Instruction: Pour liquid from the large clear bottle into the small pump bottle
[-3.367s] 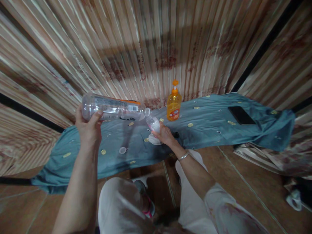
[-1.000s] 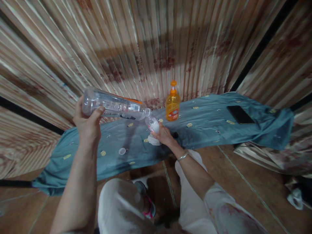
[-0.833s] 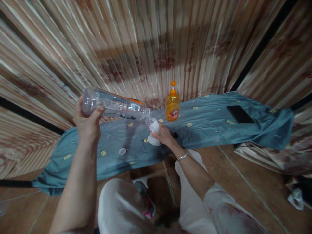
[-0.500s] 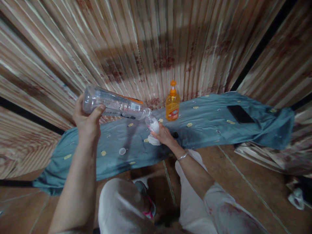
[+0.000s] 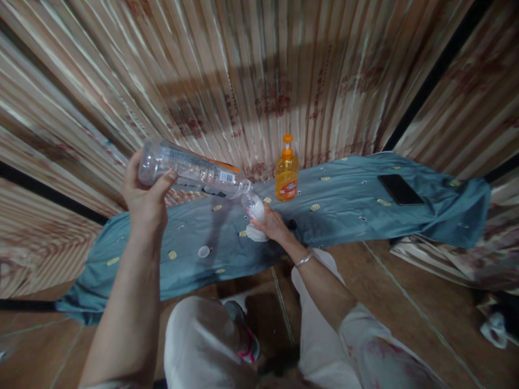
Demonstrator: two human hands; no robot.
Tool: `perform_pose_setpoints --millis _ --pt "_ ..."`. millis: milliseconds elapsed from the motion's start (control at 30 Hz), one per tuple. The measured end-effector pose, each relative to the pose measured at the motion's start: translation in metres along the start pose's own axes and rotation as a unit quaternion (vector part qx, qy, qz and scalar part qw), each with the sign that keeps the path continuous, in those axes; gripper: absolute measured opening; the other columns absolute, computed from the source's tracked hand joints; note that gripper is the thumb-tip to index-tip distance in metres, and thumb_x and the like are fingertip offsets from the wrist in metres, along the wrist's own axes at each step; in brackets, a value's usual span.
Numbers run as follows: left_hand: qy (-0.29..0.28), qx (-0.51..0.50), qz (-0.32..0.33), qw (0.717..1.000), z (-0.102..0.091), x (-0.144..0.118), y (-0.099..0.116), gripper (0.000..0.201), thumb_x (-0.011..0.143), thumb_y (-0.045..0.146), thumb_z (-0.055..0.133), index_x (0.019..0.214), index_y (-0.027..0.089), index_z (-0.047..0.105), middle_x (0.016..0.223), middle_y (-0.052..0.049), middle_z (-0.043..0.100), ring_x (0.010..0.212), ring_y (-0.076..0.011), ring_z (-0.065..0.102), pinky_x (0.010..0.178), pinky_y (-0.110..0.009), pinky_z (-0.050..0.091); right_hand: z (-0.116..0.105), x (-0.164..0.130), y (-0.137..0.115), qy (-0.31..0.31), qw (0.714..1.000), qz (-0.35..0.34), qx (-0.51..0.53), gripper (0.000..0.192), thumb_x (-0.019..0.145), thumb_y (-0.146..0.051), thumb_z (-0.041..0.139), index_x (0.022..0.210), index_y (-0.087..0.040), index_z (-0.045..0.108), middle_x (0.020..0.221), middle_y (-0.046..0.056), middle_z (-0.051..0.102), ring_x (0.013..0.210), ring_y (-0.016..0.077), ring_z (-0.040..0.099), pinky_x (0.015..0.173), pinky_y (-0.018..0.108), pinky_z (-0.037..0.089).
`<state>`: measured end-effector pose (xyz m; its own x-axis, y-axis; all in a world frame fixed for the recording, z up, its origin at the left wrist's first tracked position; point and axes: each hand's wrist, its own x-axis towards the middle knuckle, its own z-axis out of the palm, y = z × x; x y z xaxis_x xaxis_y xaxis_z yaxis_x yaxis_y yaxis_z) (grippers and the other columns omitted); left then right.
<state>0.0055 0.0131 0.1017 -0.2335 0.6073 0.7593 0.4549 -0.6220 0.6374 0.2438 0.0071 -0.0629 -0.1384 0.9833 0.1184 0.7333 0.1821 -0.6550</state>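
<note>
Over the counter [image 5: 344, 208] I hold the big bottle [image 5: 188, 168] left of the small bottle [image 5: 252, 202]. On it: pump bottle [image 5: 287, 175] by the far edge, phone [image 5: 400, 189] toward the right edge, lid [image 5: 204, 252] toward the near edge.

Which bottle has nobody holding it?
The orange pump bottle, standing on the cloth; the left hand holds the big clear bottle, the right hand the small bottle.

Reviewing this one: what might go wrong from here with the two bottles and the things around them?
The large clear bottle is tipped mouth to mouth with the small bottle; slight misalignment could drip any liquid onto the blue-green cloth.
The left hand grips it near its base, so its mouth end might wobble.
The small white cap, lying near the cloth's front edge, could get knocked off.
</note>
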Motion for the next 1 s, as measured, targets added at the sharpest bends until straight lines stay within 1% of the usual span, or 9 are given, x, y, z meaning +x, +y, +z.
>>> perform_pose_setpoints --millis 67,133,300,400,533,667,833,1000 --pt "0.013 -0.06 -0.027 0.998 0.002 0.0 0.005 0.058 0.056 0.03 0.078 0.111 0.024 0.06 0.105 -0.003 0.067 0.085 -0.0136 0.061 0.072 -0.028 0.052 0.001 0.0 0.0 0.001 1.0 -0.002 0.0 0.063 0.085 -0.037 0.065 0.132 -0.005 0.038 0.117 0.019 0.066 0.11 0.027 0.064 0.087 0.03 0.047" --pt "0.021 -0.079 -0.04 0.996 0.004 0.0 0.008 0.06 0.052 0.03 0.081 0.108 0.025 0.062 0.105 -0.003 0.067 0.087 -0.0144 0.061 0.074 -0.029 0.051 0.001 0.001 0.001 0.003 1.0 -0.004 0.0 0.063 0.085 -0.037 0.064 0.132 -0.006 0.038 0.117 0.019 0.066 0.11 0.0266 0.064 0.087 0.03 0.047" --pt "0.023 -0.066 -0.026 0.997 0.007 0.002 0.009 0.066 0.049 0.043 0.083 0.109 0.024 0.062 0.106 -0.003 0.066 0.094 -0.0164 0.061 0.086 -0.032 0.05 0.003 0.001 0.003 0.0 1.0 -0.002 -0.004 0.061 0.085 -0.038 0.063 0.132 -0.007 0.038 0.117 0.019 0.066 0.109 0.0265 0.064 0.086 0.03 0.047" --pt "0.023 -0.07 -0.022 0.997 0.007 0.004 0.007 0.068 0.048 0.043 0.084 0.108 0.022 0.061 0.105 -0.003 0.066 0.097 -0.0178 0.061 0.092 -0.034 0.049 0.004 0.002 0.003 0.001 1.0 -0.005 -0.005 0.062 0.086 -0.039 0.063 0.132 -0.006 0.038 0.117 0.019 0.066 0.109 0.0266 0.064 0.087 0.03 0.047" --pt "0.024 -0.082 -0.015 0.996 0.009 0.005 0.009 0.068 0.047 0.039 0.085 0.107 0.02 0.061 0.103 -0.004 0.066 0.093 -0.0162 0.06 0.089 -0.034 0.049 0.005 0.002 0.004 0.005 1.0 -0.008 -0.004 0.06 0.085 -0.038 0.064 0.13 -0.007 0.039 0.117 0.019 0.066 0.108 0.027 0.065 0.086 0.031 0.047" --pt "0.039 -0.085 -0.02 0.995 0.011 0.004 0.013 0.069 0.044 0.038 0.085 0.106 0.02 0.062 0.102 -0.004 0.067 0.089 -0.0148 0.061 0.088 -0.033 0.05 0.005 0.002 0.004 0.005 1.0 -0.004 0.001 0.057 0.085 -0.038 0.064 0.128 -0.008 0.04 0.116 0.018 0.066 0.108 0.0265 0.065 0.085 0.03 0.047" --pt "0.032 -0.082 0.001 0.996 0.01 0.005 0.013 0.07 0.044 0.038 0.086 0.108 0.021 0.063 0.104 -0.003 0.067 0.094 -0.0168 0.061 0.091 -0.035 0.049 0.004 0.002 0.004 0.003 1.0 -0.004 0.003 0.058 0.085 -0.038 0.065 0.129 -0.009 0.039 0.117 0.018 0.066 0.108 0.026 0.065 0.085 0.03 0.048" --pt "0.002 -0.029 0.036 0.999 0.007 0.007 0.009 0.074 0.049 0.044 0.084 0.116 0.023 0.06 0.11 -0.003 0.064 0.104 -0.0206 0.061 0.099 -0.042 0.046 0.003 0.002 0.002 0.0 1.0 -0.003 0.0 0.058 0.085 -0.038 0.064 0.129 -0.01 0.039 0.118 0.017 0.066 0.108 0.026 0.065 0.086 0.03 0.048"
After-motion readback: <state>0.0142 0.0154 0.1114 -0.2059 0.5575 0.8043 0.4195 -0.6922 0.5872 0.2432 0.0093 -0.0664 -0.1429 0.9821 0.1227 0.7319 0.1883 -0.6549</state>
